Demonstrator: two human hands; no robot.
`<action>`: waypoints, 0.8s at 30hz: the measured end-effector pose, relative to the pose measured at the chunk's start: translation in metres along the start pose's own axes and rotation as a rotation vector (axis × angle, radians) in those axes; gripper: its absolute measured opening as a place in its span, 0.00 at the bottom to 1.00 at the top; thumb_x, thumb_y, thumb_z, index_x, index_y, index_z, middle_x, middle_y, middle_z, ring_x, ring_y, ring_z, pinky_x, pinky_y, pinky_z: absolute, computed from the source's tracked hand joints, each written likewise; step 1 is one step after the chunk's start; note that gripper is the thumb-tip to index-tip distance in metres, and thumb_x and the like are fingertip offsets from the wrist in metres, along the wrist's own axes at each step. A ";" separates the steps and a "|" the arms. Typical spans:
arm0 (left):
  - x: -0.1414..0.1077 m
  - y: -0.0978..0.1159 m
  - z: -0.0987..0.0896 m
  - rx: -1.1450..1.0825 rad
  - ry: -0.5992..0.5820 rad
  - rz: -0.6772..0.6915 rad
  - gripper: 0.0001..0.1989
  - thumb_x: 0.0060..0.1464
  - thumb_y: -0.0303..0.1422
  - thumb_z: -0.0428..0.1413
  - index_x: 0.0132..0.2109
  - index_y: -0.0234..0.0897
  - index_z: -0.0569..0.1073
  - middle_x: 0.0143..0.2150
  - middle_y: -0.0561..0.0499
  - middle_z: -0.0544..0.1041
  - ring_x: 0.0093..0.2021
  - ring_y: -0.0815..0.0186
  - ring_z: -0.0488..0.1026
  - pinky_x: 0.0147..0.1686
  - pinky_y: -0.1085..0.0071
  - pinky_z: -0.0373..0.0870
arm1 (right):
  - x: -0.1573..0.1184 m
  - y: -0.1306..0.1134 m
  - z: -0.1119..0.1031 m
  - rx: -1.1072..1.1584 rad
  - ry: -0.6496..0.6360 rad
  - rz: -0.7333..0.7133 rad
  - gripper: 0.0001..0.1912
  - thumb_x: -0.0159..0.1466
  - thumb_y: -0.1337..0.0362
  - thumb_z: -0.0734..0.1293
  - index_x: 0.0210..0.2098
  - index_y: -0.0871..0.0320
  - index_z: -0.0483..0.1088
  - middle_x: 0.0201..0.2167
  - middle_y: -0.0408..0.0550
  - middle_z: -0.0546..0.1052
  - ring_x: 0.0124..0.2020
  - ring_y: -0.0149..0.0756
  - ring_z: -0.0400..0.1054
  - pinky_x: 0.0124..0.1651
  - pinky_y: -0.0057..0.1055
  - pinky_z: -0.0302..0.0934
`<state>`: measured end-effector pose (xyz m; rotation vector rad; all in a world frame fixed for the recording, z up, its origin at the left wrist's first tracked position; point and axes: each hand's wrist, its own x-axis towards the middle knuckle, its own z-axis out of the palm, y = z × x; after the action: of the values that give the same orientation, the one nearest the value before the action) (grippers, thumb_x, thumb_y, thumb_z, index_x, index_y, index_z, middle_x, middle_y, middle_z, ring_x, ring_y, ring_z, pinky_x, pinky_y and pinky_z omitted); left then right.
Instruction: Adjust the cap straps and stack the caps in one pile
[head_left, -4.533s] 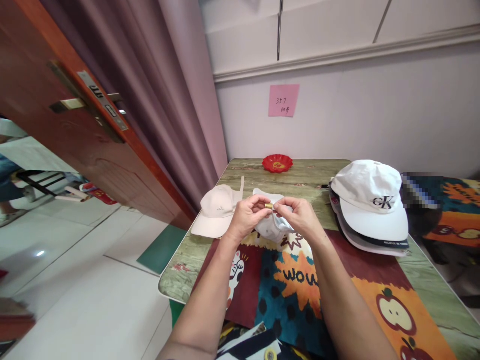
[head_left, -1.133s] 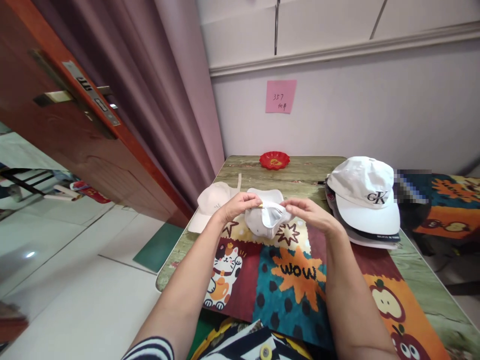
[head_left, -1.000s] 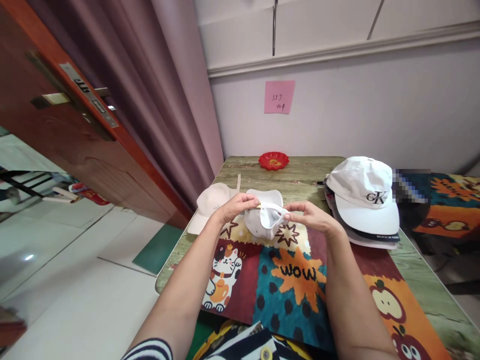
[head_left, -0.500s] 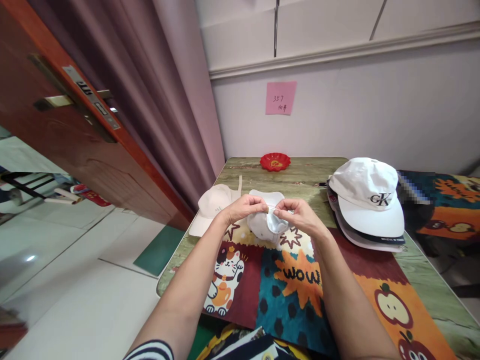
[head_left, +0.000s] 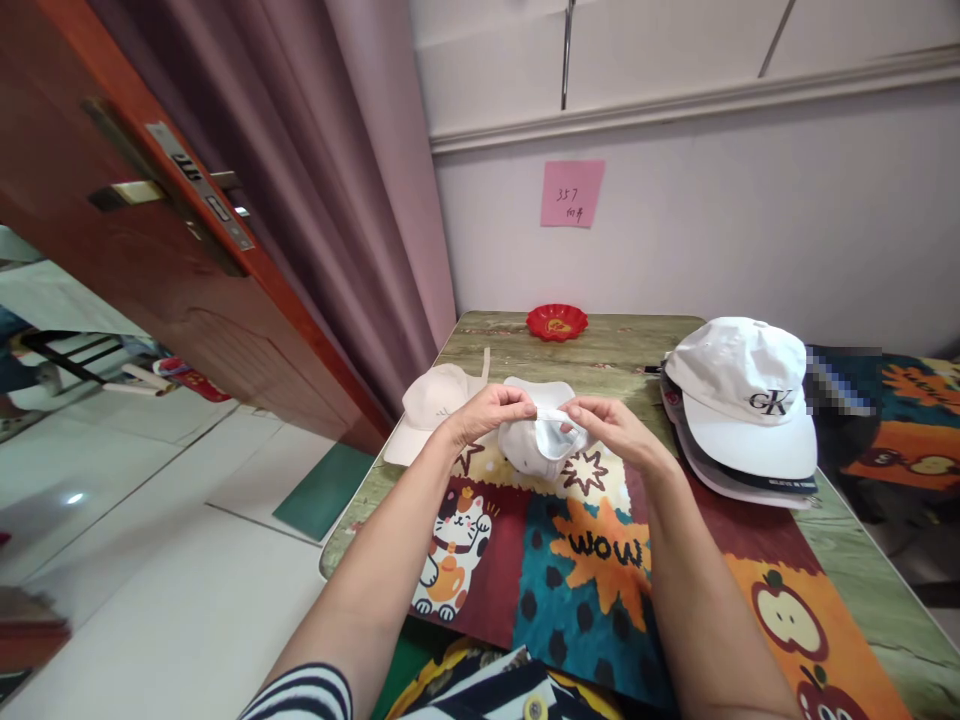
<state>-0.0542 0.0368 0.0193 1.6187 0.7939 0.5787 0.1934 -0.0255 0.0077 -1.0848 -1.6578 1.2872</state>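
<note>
A white baseball cap is on the patterned cloth in front of me, its brim pointing toward the wall and its back strap toward me. My left hand pinches the strap's left part between thumb and fingers. On the other side, my right hand has thumb and fingers closed at the strap's right part. The strap runs between both hands over the cap's rear opening. Just left of my left hand lies a cream cap with its strap end sticking up.
Stacked caps, a white one with dark letters on top, stand at the right. A red scalloped dish sits near the wall. The patterned cloth covers part of the wood-look table. An opened door and curtain are at the left.
My right hand has shifted right along the strap, so more of the strap shows between my hands. My left hand keeps its pinch. The view has moved slightly.
</note>
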 end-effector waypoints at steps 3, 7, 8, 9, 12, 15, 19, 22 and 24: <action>-0.001 -0.008 -0.002 -0.083 0.067 -0.005 0.20 0.50 0.46 0.67 0.34 0.31 0.78 0.30 0.51 0.73 0.30 0.71 0.67 0.33 0.73 0.62 | -0.007 0.004 -0.017 -0.069 -0.074 0.006 0.26 0.58 0.45 0.73 0.46 0.57 0.79 0.41 0.49 0.80 0.40 0.43 0.73 0.41 0.33 0.66; -0.003 -0.014 -0.003 -0.100 0.087 -0.002 0.19 0.50 0.46 0.66 0.34 0.31 0.77 0.31 0.51 0.74 0.32 0.70 0.68 0.35 0.73 0.63 | -0.011 0.007 -0.026 -0.166 -0.153 0.020 0.29 0.51 0.47 0.78 0.48 0.56 0.79 0.45 0.50 0.80 0.47 0.49 0.73 0.48 0.36 0.66; -0.004 -0.014 -0.003 -0.088 0.078 -0.003 0.19 0.51 0.46 0.66 0.34 0.32 0.77 0.32 0.51 0.74 0.32 0.70 0.68 0.36 0.74 0.63 | -0.010 0.007 -0.024 -0.171 -0.135 0.022 0.28 0.52 0.47 0.77 0.47 0.57 0.79 0.45 0.50 0.80 0.46 0.48 0.72 0.47 0.35 0.66; -0.005 -0.013 -0.002 -0.074 0.064 -0.007 0.19 0.52 0.47 0.65 0.35 0.32 0.77 0.32 0.51 0.74 0.33 0.70 0.67 0.36 0.74 0.62 | -0.008 0.007 -0.021 -0.167 -0.099 0.021 0.27 0.54 0.46 0.76 0.46 0.57 0.79 0.45 0.50 0.80 0.44 0.45 0.72 0.45 0.34 0.66; -0.005 -0.006 0.000 -0.019 0.008 -0.031 0.20 0.53 0.48 0.63 0.36 0.32 0.78 0.32 0.51 0.73 0.32 0.70 0.66 0.34 0.74 0.61 | -0.002 0.003 -0.006 -0.095 0.020 0.004 0.24 0.62 0.44 0.69 0.40 0.59 0.78 0.35 0.47 0.78 0.34 0.36 0.69 0.37 0.30 0.61; -0.004 0.000 0.004 0.004 -0.018 -0.028 0.20 0.54 0.49 0.63 0.35 0.33 0.77 0.30 0.52 0.71 0.30 0.70 0.64 0.31 0.74 0.59 | 0.004 0.000 0.010 -0.045 0.044 0.004 0.22 0.62 0.44 0.69 0.32 0.60 0.76 0.25 0.44 0.74 0.26 0.31 0.63 0.29 0.28 0.55; -0.001 0.001 0.009 -0.055 0.015 -0.032 0.20 0.52 0.47 0.64 0.32 0.32 0.76 0.27 0.54 0.69 0.28 0.71 0.62 0.30 0.74 0.58 | 0.007 -0.005 0.020 -0.255 0.142 -0.060 0.18 0.61 0.49 0.71 0.28 0.59 0.76 0.24 0.44 0.75 0.26 0.31 0.63 0.30 0.28 0.55; -0.003 -0.005 0.007 -0.054 0.064 -0.036 0.20 0.52 0.49 0.64 0.34 0.32 0.78 0.30 0.51 0.74 0.29 0.69 0.67 0.32 0.73 0.62 | 0.004 -0.006 0.013 -0.294 0.173 -0.079 0.18 0.63 0.49 0.69 0.31 0.58 0.79 0.26 0.45 0.77 0.27 0.34 0.67 0.31 0.29 0.58; -0.009 -0.011 0.001 -0.022 0.110 -0.004 0.21 0.56 0.50 0.59 0.37 0.33 0.80 0.35 0.47 0.79 0.35 0.65 0.72 0.39 0.70 0.66 | 0.001 0.000 0.000 -0.200 0.167 -0.082 0.20 0.66 0.48 0.66 0.41 0.57 0.80 0.32 0.47 0.81 0.32 0.37 0.72 0.36 0.30 0.63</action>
<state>-0.0613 0.0301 0.0090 1.5753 0.8688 0.6761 0.1927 -0.0249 0.0082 -1.1942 -1.7108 0.9666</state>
